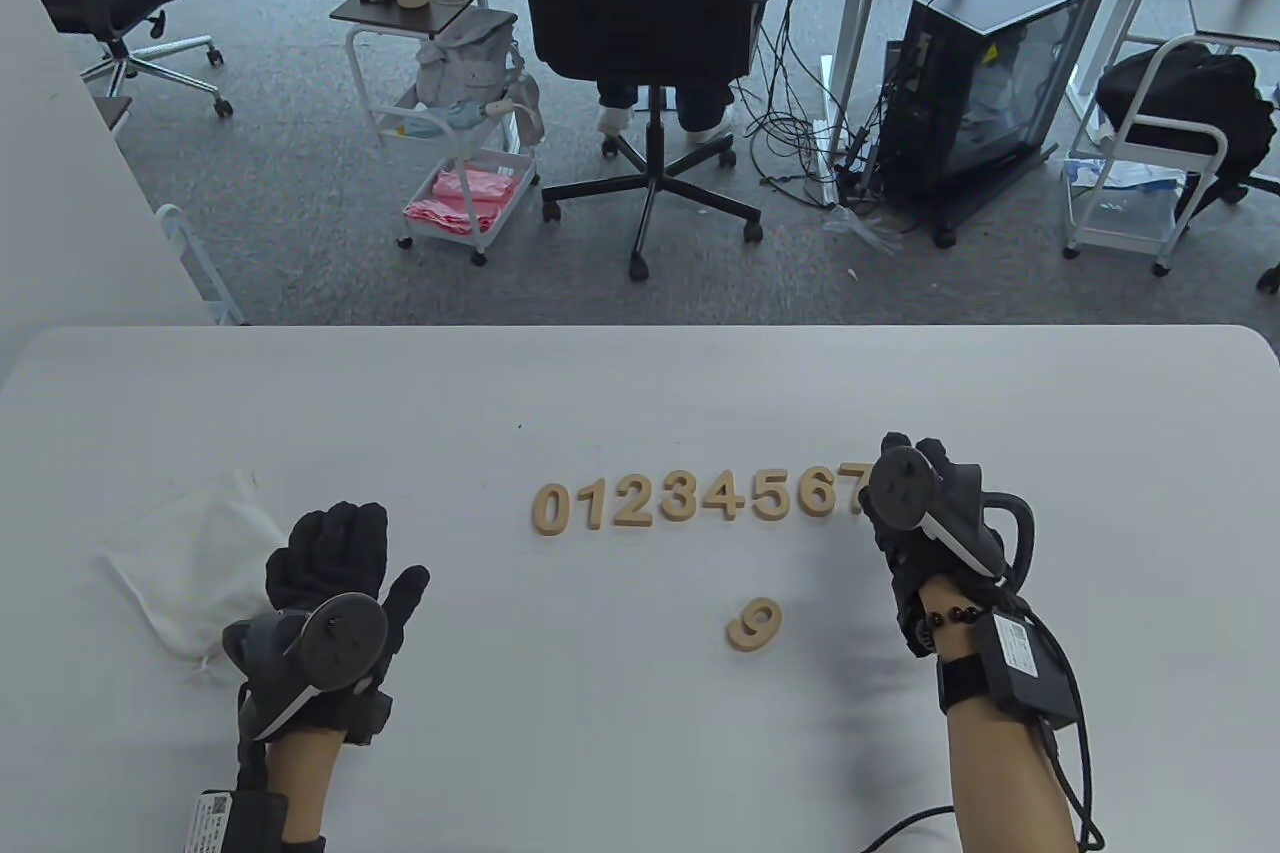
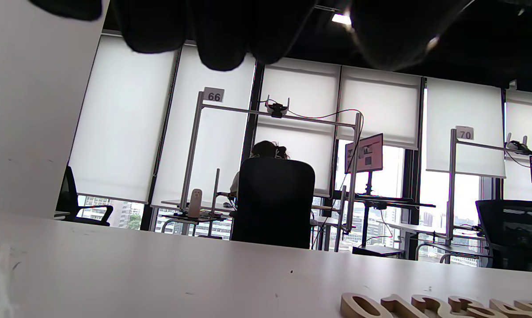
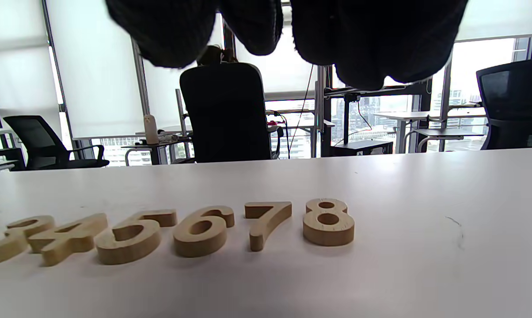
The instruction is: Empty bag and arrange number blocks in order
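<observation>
Wooden number blocks lie flat in a row [image 1: 700, 500] on the white table [image 1: 640, 373], reading 0 to 7 in the table view. The right wrist view shows the 8 [image 3: 328, 222] just right of the 7 [image 3: 266, 221]. The 9 [image 1: 754, 622] lies alone nearer the front edge. My right hand [image 1: 915, 483] hovers over the row's right end, hiding the 8 from above; its fingers [image 3: 372, 39] hang free above the blocks and hold nothing. My left hand [image 1: 335, 563] rests flat and empty beside the white cloth bag [image 1: 195, 558]. The row's left end shows in the left wrist view [image 2: 425, 306].
The bag lies crumpled at the table's left side. Beyond the far edge stand an office chair [image 1: 640, 43] with a seated person, a small cart [image 1: 455, 133] and a computer case [image 1: 985, 83].
</observation>
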`<state>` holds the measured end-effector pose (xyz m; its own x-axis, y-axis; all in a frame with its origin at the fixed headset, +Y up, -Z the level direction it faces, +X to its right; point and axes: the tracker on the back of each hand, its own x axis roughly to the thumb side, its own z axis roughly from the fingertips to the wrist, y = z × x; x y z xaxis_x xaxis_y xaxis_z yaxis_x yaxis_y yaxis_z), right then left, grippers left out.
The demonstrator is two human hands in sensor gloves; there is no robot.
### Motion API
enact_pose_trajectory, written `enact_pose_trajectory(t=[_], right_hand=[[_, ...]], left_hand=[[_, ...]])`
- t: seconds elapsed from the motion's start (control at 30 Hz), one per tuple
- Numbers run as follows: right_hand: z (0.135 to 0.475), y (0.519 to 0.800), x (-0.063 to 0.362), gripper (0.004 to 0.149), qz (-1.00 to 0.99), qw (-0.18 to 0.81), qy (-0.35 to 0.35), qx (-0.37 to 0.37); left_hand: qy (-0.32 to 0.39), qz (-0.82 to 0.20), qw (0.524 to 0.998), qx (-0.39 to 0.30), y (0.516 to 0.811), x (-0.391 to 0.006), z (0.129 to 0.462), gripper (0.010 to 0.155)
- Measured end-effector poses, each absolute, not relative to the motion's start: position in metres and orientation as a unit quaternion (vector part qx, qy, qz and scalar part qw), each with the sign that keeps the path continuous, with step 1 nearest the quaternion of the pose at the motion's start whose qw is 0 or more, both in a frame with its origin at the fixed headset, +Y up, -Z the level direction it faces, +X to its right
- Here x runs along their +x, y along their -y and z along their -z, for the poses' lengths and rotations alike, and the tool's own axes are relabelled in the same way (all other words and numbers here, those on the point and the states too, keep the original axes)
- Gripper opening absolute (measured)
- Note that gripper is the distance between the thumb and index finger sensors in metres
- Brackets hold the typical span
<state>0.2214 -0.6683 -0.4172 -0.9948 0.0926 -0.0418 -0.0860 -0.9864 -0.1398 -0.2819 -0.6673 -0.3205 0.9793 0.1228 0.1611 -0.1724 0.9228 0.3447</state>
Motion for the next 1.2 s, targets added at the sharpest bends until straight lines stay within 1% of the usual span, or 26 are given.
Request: enact_pose_trajectory(t=[0.2, 0.33, 0.47, 0.57, 0.63, 0.7, 0.77, 0.87, 0.97, 1.2], right_hand=[[0.374, 0.644, 0.205, 0.064, -0.991, 0.077, 0.109, 0.006], [0.353, 0.638, 0.192, 0.063, -0.987, 0.103, 0.12, 0.022], [0.339, 0.642, 0.175, 0.065, -0.982, 0.145, 0.114, 0.042], [0.335, 0.653, 0.159, 0.066, -0.983, 0.146, 0.098, 0.059], [0.336, 0.666, 0.148, 0.067, -0.984, 0.137, 0.093, 0.068], [0.34, 0.68, 0.138, 0.068, -0.989, 0.113, 0.054, 0.08], [0.342, 0.691, 0.129, 0.069, -0.991, 0.09, 0.039, 0.088], [0.346, 0.71, 0.115, 0.071, -0.994, 0.051, -0.008, 0.098], [0.349, 0.726, 0.105, 0.072, -0.993, 0.031, -0.04, 0.106], [0.359, 0.756, 0.094, 0.073, -0.989, -0.012, -0.11, 0.093]], left_hand=[[0.082, -0.077, 0.977, 0.18, 0.666, -0.275, 0.319, 0.074], [0.088, -0.076, 0.977, 0.178, 0.667, -0.272, 0.319, 0.074], [0.091, -0.073, 0.977, 0.177, 0.667, -0.271, 0.319, 0.075], [0.091, -0.073, 0.978, 0.175, 0.667, -0.271, 0.319, 0.075], [0.089, -0.071, 0.978, 0.175, 0.667, -0.271, 0.319, 0.074], [0.087, -0.068, 0.979, 0.173, 0.667, -0.271, 0.32, 0.074], [0.086, -0.066, 0.979, 0.173, 0.667, -0.271, 0.319, 0.075], [0.084, -0.061, 0.98, 0.172, 0.667, -0.271, 0.319, 0.074], [0.083, -0.06, 0.98, 0.173, 0.667, -0.272, 0.319, 0.074], [0.081, -0.058, 0.98, 0.172, 0.667, -0.272, 0.32, 0.075]])
